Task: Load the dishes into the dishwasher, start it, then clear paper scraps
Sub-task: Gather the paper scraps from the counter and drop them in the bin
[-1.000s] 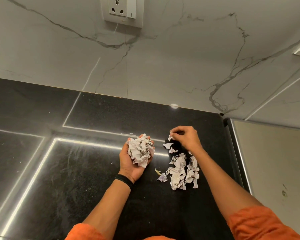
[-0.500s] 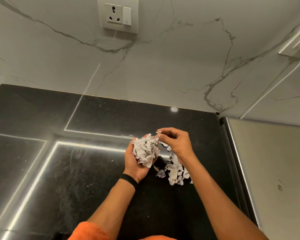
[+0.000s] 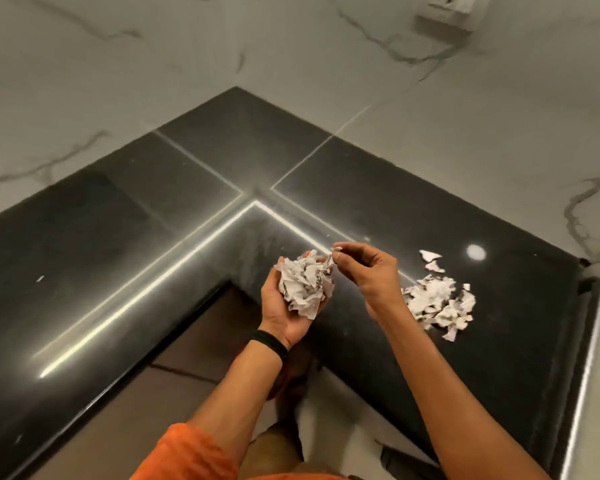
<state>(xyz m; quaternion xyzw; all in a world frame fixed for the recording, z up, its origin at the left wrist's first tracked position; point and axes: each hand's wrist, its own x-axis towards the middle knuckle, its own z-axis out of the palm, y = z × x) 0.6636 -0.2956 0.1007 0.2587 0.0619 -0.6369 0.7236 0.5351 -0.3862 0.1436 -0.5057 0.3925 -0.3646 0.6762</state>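
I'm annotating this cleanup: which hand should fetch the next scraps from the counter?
Right. The right hand is nearer the loose scraps and only pinches one piece; the left hand is full, cupping the wad.

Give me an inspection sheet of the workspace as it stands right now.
Surface: black counter, glossy, a few white specks.
Job's things: paper wad in the left hand; scrap pile on the counter, loose scraps behind it.
Clutter: nothing seen.
Hands: left hand cups the wad, palm up; right hand pinches a scrap over the wad.
Cables: nothing seen.
Surroundings: marble wall, wall socket, floor below.
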